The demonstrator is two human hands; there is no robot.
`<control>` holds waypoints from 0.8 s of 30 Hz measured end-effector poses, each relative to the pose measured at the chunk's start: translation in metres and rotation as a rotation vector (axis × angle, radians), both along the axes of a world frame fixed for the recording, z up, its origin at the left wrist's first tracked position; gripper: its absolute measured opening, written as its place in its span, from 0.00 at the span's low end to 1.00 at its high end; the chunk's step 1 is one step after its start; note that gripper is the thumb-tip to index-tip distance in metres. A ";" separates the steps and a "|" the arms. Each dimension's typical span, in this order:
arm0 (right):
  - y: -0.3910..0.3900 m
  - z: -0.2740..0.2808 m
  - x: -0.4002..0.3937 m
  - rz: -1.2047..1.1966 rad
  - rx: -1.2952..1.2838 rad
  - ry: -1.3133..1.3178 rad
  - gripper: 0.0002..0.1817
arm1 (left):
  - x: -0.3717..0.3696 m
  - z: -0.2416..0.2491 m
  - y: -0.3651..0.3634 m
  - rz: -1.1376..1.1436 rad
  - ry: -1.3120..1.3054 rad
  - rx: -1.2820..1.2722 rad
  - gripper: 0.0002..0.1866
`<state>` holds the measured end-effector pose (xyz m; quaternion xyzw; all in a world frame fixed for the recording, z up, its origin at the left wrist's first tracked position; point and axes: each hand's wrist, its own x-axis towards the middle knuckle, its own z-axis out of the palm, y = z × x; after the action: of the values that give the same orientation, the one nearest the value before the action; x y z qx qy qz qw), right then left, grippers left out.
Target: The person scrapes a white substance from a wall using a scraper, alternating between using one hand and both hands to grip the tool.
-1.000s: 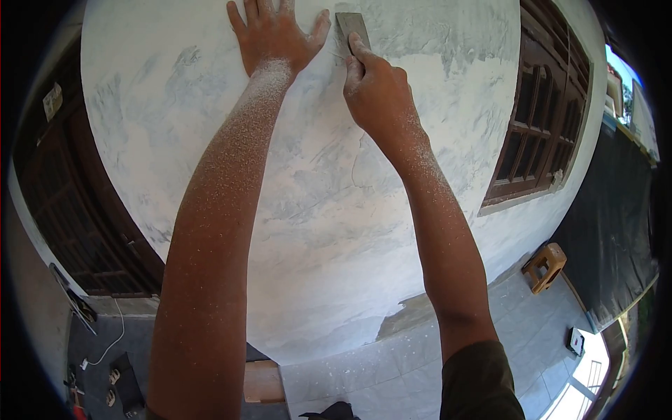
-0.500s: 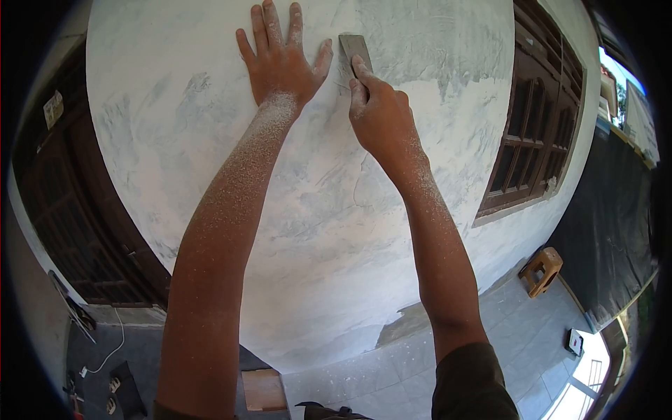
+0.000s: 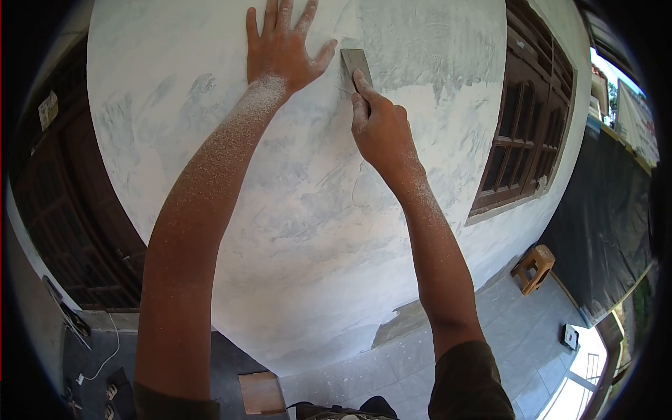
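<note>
My left hand (image 3: 283, 56) lies against the upper part of the white, patchy wall (image 3: 294, 189), fingers spread, with pale dust on its skin and forearm. To its right, my right hand (image 3: 381, 122) grips a flat grey scraper (image 3: 355, 64), thumb and forefinger on the blade. The scraper's wide end points up and rests at the wall, beside a greyer area of plaster. Nothing is in my left hand.
A brown window (image 3: 521, 126) is set in the wall at the right. Dark wooden doors (image 3: 84, 203) stand at the left. On the tiled floor are a brown stool (image 3: 534, 269), a small black-and-white object (image 3: 569, 337), a cardboard piece (image 3: 261, 393) and a white cable (image 3: 110, 353).
The scraper and my right hand have moved slightly down the wall. My left hand has shifted a little left and up in view, and the whole view has turned slightly.
</note>
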<state>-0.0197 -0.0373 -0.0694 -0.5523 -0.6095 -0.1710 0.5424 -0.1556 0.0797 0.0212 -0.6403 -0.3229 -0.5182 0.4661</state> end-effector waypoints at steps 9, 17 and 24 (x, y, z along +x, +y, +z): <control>0.000 -0.005 0.003 -0.010 -0.004 -0.036 0.21 | 0.008 -0.001 0.004 0.094 -0.060 0.062 0.44; 0.004 0.008 0.002 -0.017 0.078 -0.035 0.20 | 0.007 -0.001 0.006 0.092 -0.067 0.091 0.42; 0.002 0.019 0.002 0.009 0.098 -0.041 0.20 | 0.007 -0.002 0.000 0.092 -0.064 0.075 0.42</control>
<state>-0.0174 -0.0348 -0.0509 -0.5187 -0.6139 -0.2096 0.5569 -0.1485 0.0800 0.0193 -0.5900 -0.3471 -0.5279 0.5027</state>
